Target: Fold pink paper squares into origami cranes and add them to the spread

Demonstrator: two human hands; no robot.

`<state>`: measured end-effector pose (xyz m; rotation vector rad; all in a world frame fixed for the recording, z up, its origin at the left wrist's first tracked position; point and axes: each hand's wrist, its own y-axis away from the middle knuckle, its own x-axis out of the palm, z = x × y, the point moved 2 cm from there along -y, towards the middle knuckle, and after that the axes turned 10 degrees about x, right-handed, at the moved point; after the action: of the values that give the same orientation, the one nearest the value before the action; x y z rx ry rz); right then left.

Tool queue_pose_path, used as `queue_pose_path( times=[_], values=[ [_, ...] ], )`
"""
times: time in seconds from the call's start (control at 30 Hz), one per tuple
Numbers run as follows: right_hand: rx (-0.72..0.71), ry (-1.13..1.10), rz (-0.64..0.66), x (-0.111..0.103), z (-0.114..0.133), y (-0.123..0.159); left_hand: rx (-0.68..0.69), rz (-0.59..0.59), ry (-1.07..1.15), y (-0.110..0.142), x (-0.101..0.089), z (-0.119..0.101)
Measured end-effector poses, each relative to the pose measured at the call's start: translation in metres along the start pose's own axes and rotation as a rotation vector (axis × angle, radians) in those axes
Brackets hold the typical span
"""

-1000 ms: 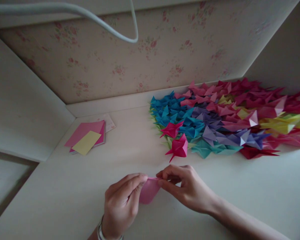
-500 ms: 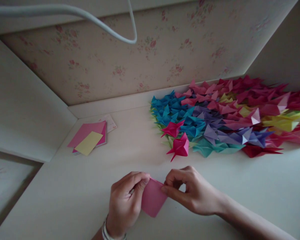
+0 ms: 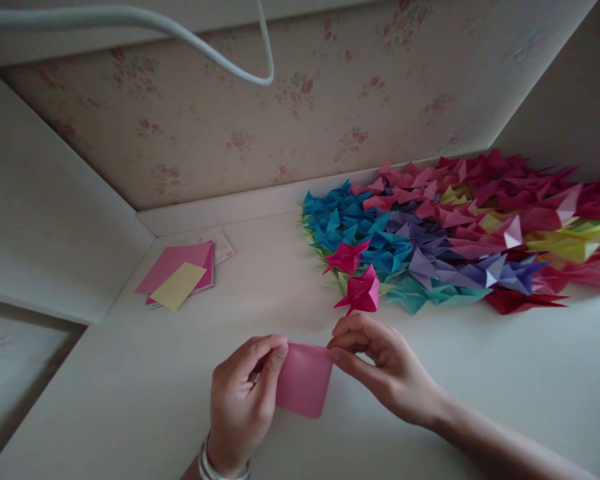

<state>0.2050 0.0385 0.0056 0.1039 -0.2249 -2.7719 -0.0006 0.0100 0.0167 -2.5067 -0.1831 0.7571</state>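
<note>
A pink square of origami paper (image 3: 304, 381) is held up between my two hands, above the white desk. My left hand (image 3: 247, 393) pinches its upper left corner between thumb and fingers. At the upper right corner, the thumb and fingertips of my right hand (image 3: 375, 363) are closed on the paper. Its top edge looks folded. Just beyond my right hand lies a bright pink folded crane (image 3: 363, 292), with a second pink crane (image 3: 347, 257) behind it.
A large heap of folded paper cranes (image 3: 460, 233) in several colours fills the back right of the desk (image 3: 130, 393). At the left lie a stack of pink paper (image 3: 180, 257) and a yellow sheet (image 3: 179, 285). A white cable (image 3: 205, 53) hangs overhead.
The pink paper has turned so its top edge lies nearly level, and it has risen slightly. My left hand has shifted left; my right hand has moved a little up.
</note>
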Motion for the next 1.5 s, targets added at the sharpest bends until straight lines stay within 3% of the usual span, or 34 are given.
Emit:
queue_pose_path(
  times=[0.2, 0.43, 0.57, 0.67, 0.83, 0.97, 1.17, 1.37, 1.5],
  values=[
    [0.040, -0.059, 0.006, -0.001, 0.000, -0.001, -0.125, -0.078, 0.105, 0.000, 0.004, -0.003],
    [0.061, -0.202, -0.060, -0.001, -0.002, -0.001, -0.204, 0.000, 0.153, -0.003, 0.005, 0.001],
    [0.108, -0.305, 0.049, 0.005, -0.004, -0.004, -0.206, -0.051, 0.132, -0.004, 0.004, 0.003],
    [0.123, -0.118, 0.094, 0.009, -0.002, -0.005, -0.209, -0.069, 0.120, -0.003, 0.005, 0.005],
    [-0.008, 0.228, 0.003, 0.007, -0.001, -0.003, -0.152, 0.021, 0.111, -0.002, 0.003, 0.004],
    [-0.126, 0.359, -0.022, 0.007, -0.001, 0.000, 0.053, 0.166, 0.055, -0.002, 0.002, -0.002],
    [-0.323, 0.551, 0.115, 0.019, -0.005, 0.004, 0.394, 0.352, -0.062, 0.004, 0.009, -0.008],
    [-0.206, 0.560, 0.160, 0.020, -0.005, 0.004, 0.227, 0.407, 0.013, 0.003, 0.010, -0.007],
    [-0.133, 0.548, 0.218, 0.021, -0.004, 0.003, 0.141, 0.383, 0.073, 0.003, 0.011, -0.007]
  ],
)
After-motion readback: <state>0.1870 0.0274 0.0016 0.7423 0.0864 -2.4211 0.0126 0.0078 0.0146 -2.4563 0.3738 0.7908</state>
